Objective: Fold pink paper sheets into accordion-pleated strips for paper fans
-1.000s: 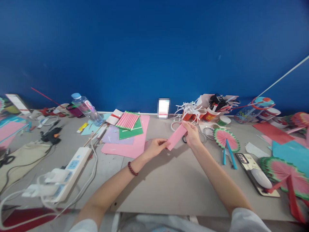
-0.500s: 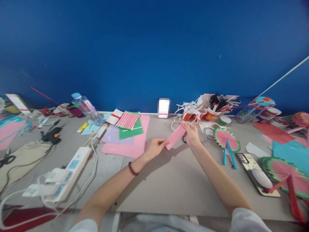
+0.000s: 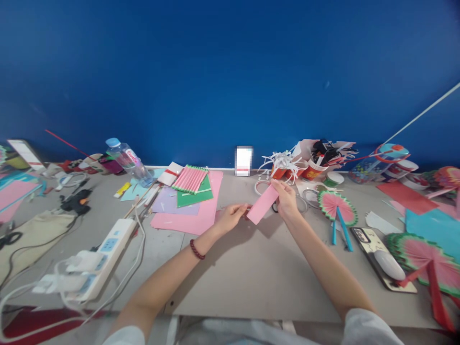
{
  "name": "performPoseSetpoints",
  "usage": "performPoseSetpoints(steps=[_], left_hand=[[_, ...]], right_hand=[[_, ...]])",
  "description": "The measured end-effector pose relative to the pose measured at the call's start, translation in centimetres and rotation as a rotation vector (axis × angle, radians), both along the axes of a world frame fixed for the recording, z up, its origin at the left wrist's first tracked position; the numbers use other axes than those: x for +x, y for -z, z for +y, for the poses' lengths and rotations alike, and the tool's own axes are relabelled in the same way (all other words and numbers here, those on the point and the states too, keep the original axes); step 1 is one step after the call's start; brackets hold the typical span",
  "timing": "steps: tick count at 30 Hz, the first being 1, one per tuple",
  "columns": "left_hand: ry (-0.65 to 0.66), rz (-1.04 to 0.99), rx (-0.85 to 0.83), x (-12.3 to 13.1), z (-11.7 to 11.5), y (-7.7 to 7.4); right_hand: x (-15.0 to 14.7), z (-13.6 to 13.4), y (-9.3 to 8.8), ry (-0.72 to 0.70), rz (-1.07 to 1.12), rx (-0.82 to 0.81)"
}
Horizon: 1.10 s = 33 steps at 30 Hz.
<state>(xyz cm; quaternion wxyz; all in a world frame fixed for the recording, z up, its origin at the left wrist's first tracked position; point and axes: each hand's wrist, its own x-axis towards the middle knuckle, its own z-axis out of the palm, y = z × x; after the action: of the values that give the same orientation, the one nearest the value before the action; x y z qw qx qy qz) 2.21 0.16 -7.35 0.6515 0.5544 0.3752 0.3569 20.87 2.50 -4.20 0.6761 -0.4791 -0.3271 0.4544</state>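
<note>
A narrow pink paper strip is held slanted above the table. My right hand pinches its upper right end between thumb and fingers. At the strip's lower left edge is my left hand, with a dark red bead bracelet on the wrist. Its thumb lies clear of the paper and a little apart from the fingers, whose tips reach the edge; whether they touch it from behind is hidden. A pleated pink paper piece with green edges lies on a green sheet to the left, over larger pink paper.
A power strip with white cables stands at left, below a tilted bottle. Cups with paper scraps stand behind the right hand. Rightward are a small paper fan, a phone under a mouse, and a larger fan.
The paper strip has shifted slightly right and shows its lower left corner fully. My left thumb, earlier over that corner, has come off it. My right hand keeps its pinch.
</note>
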Motion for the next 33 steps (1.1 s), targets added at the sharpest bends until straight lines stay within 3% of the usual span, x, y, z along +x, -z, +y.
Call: performPoseSetpoints(steps=[7, 13, 24, 33], left_hand=[[0.083, 0.01, 0.015, -0.1, -0.1, -0.4], [0.052, 0.033, 0.058, 0.1, -0.1, -0.2], [0.017, 0.07, -0.023, 0.1, 0.3, 0.8], [0.198, 0.131, 0.065, -0.2, 0.0, 0.2]], right_hand=[[0.4, 0.1, 0.2, 0.012, -0.004, 0.025], [0.6, 0.4, 0.6, 0.008, -0.033, 0.041], [0.4, 0.5, 1.4, 0.057, -0.038, 0.014], [0.3, -0.1, 0.5, 0.06, -0.164, 0.051]])
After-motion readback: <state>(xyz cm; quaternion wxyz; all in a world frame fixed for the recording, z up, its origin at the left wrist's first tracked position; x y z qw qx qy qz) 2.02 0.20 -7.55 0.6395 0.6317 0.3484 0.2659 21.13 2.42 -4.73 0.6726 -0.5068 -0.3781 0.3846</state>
